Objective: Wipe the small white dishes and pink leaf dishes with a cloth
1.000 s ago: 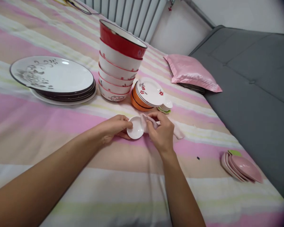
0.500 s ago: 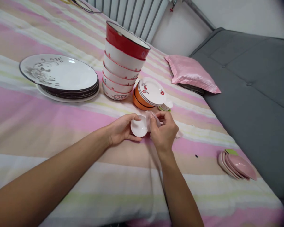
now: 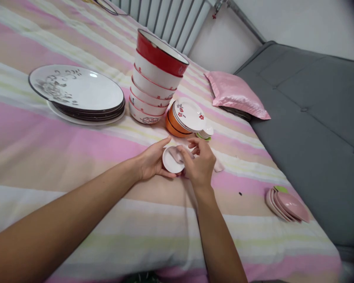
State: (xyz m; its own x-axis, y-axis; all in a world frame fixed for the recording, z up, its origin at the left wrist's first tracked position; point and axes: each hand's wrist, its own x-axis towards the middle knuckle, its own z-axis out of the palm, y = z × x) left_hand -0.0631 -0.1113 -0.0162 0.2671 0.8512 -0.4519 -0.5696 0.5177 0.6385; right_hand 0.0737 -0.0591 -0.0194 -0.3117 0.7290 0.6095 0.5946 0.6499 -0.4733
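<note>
A small white dish (image 3: 171, 162) rests in my left hand (image 3: 153, 160), with the thumb up along its near-left rim and the fingers under it. My right hand (image 3: 200, 162) pinches a pale pink cloth (image 3: 177, 154), pressed onto the inside of the dish. A loose end of the cloth trails out past the right wrist side. Just beyond my hands stand orange bowls (image 3: 177, 125) topped by white saucers with red flowers (image 3: 190, 114). Beside them is a short stack of small white dishes (image 3: 207, 130) on something green.
A tall stack of white bowls (image 3: 153, 94) carries a red bowl (image 3: 162, 53) on top. Plates with a grey flower pattern (image 3: 85, 92) are piled to the left. Pink bowls (image 3: 292, 204) lie at right, and a pink pillow (image 3: 237, 94) rests by the grey headboard (image 3: 301, 94).
My right hand has moved the cloth left, from the dish's right rim onto its inside. The left thumb has lifted from the dish's face. The view has shifted slightly.
</note>
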